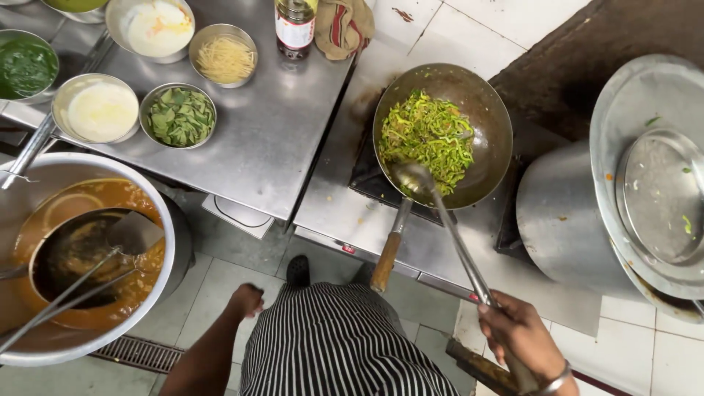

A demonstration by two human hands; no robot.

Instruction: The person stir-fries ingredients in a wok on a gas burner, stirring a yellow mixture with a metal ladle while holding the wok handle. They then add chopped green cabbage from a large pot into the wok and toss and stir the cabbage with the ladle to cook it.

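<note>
At the left stands a big pot of orange sauce (44, 323), and behind it bowls of green leaves (178, 116) and white paste (101, 111) fill the steel counter (271, 139). The left hand (246, 300) hangs free beside the striped apron (334, 345), closed in a loose fist, holding nothing. The right hand (522, 336) grips the long ladle (440, 220), its bowl resting at the near edge of the wok (484, 110) of green vegetables (429, 136), between the counter and a large steel pot (557, 220).

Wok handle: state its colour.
The wok handle is brown wood with a metal neck, seen in the head view.

Dull dark metal wok (490, 117) with wooden handle (386, 260); at nine o'clock, brushed steel counter (271, 132); shiny steel ladle (440, 213).
</note>
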